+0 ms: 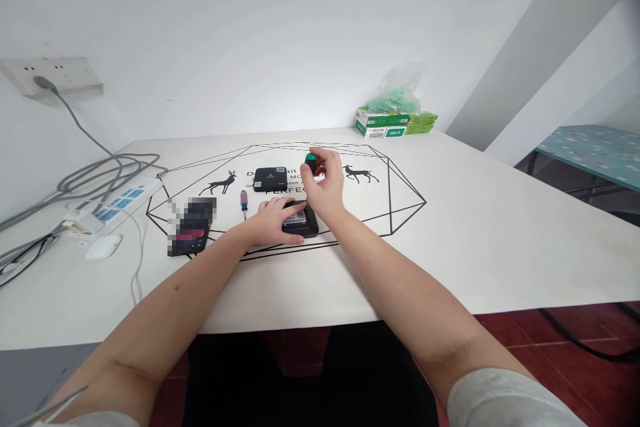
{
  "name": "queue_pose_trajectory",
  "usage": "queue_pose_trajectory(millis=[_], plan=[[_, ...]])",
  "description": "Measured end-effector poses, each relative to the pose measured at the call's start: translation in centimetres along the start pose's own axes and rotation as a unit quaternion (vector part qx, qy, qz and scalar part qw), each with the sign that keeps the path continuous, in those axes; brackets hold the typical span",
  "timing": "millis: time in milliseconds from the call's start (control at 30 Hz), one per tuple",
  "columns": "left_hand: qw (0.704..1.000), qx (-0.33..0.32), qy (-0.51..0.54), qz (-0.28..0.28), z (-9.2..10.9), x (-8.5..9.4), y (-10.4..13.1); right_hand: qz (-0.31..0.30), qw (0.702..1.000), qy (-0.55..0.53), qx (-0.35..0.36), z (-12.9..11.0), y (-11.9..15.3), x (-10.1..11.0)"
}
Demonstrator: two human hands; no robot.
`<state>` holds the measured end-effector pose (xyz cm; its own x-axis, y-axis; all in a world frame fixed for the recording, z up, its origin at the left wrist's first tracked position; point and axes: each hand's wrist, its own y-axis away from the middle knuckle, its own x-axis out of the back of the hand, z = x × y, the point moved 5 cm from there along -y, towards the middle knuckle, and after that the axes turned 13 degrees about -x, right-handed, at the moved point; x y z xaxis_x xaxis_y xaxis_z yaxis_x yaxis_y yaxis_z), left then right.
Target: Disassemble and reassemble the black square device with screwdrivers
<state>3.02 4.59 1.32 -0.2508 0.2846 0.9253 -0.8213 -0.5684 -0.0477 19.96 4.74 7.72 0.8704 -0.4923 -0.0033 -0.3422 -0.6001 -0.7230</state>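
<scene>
A black box-shaped device (301, 221) with a pale label lies on the white table. My left hand (273, 222) grips its left side, thumb along the near edge and fingers across the far part. Wrapped in the fingers of my right hand (326, 188) is a green and black screwdriver (311, 161), held upright; its tip comes down near the device's upper right corner, partly hidden by the hand. Behind the device lies a flat black box (271, 179) with small stickers. A second screwdriver (244, 202), with a red and blue handle, rests left of it.
At the left are a partly pixelated phone (193, 227), a white rounded case (104, 247), a power strip (120, 203) and grey cables (95, 170). Green and white boxes (383, 121) with a plastic bag (399, 91) on top stand at the back right.
</scene>
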Motion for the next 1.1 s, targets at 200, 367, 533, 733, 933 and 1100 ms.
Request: queue_pose_trajectory(millis=[200, 367, 533, 733, 933, 1100], plan=[[1.000, -0.001, 0.003, -0.004, 0.2, 0.2, 0.1, 0.003, 1.000, 0.000, -0.009, 0.0, 0.0, 0.1], [1.000, -0.005, -0.001, 0.001, 0.2, 0.2, 0.3, 0.005, 1.000, -0.011, -0.018, -0.1, 0.0, 0.1], [0.997, -0.021, -0.017, 0.072, 0.1, 0.4, -0.2, 0.003, 1.000, -0.016, -0.021, 0.1, 0.1, 0.0], [0.989, -0.021, -0.032, 0.140, 0.2, 1.3, -0.6, 0.010, 0.999, -0.024, -0.030, 0.3, 0.2, 0.0], [0.988, -0.026, -0.039, 0.146, 0.3, 1.3, -0.7, 0.002, 0.998, -0.033, -0.047, 0.6, 0.1, -0.1], [0.984, 0.026, -0.068, 0.164, -0.6, 1.8, -0.6, 0.005, 0.998, -0.039, -0.056, 0.9, 0.1, -0.1]])
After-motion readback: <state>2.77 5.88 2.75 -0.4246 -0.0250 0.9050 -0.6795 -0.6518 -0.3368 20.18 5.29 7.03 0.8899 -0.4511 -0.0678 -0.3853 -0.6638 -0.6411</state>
